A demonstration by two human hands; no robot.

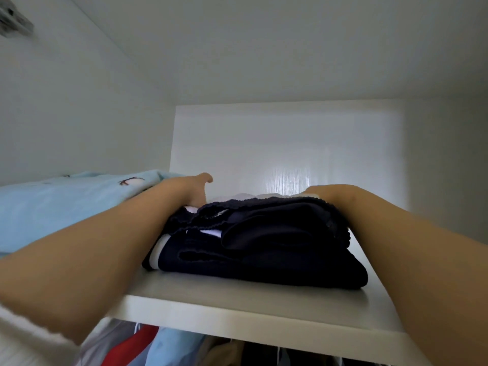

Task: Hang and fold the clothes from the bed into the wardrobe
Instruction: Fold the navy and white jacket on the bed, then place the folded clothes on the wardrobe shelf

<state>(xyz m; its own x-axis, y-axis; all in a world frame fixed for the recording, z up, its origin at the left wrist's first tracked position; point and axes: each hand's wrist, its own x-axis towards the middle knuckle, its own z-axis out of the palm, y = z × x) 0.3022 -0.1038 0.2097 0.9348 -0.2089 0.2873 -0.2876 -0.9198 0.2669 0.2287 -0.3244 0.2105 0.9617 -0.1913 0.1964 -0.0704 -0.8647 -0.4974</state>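
One wardrobe [290,133] fills the view, white inside, with one shelf [237,305] running across it. The shelf carries two lots of clothes. The larger is a pale blue garment [66,204] with small dark marks, lying left of the left fingers and touching that forearm. The smaller is one folded navy pile [277,249] with scalloped edges and white layers showing at its top and left end. It sits flat on the shelf, between the two sets of fingers and nearer the shelf's front edge than they are.

Below the shelf, under the fingers, a row of hanging clothes [158,344] shows only its tops: one red, one pale blue, one beige and some dark ones, too cropped to count.

Two bare forearms reach in. The left hand [190,188] is against the pile's far left corner with its thumb raised. The right hand [327,194] rests on the pile's far right top edge. The fingers of both hands are hidden behind the pile, so I cannot tell whether they are curled round the cloth or spread flat.
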